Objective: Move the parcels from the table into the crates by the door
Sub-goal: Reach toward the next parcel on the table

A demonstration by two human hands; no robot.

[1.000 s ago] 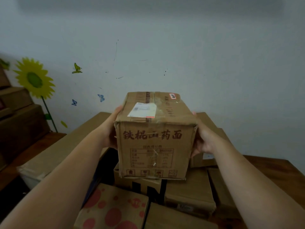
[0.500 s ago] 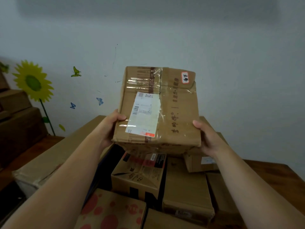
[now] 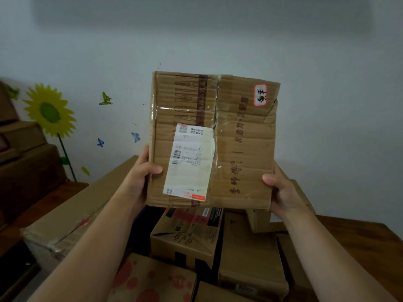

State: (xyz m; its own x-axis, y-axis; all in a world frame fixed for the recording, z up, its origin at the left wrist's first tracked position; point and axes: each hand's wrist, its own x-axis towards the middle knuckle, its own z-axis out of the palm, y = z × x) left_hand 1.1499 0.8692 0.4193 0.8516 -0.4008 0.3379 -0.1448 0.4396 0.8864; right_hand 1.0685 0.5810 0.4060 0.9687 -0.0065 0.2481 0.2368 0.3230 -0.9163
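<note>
parcel [image 3: 239,131], a worn brown cardboard box, is up in the air in front of us, held above the other boxes on the wooden table [image 3: 362,238]. its broad taped face is turned toward us, nearly upright, with a white shipping label [image 3: 188,160] on the lower left half and a small red-edged sticker [image 3: 260,95] near the top right corner. our left hand [image 3: 141,177] grips the left edge low down, the left thumb [image 3: 156,170] pressed flat on the face. our right hand [image 3: 281,190] grips the lower right edge the same way, the right thumb [image 3: 269,178] on the face. the other fingers of both hands go round behind the cardboard, where we cannot see them. below the held box lie a carton with black print [image 3: 185,240], a plain brown box [image 3: 248,258] just beside it, and a red-dotted box [image 3: 152,280] nearest us. a long carton [image 3: 72,216] lies to the left. on the pale wall [image 3: 327,83] behind are a sunflower sticker [image 3: 49,110] and a blue butterfly [image 3: 135,136].
</note>
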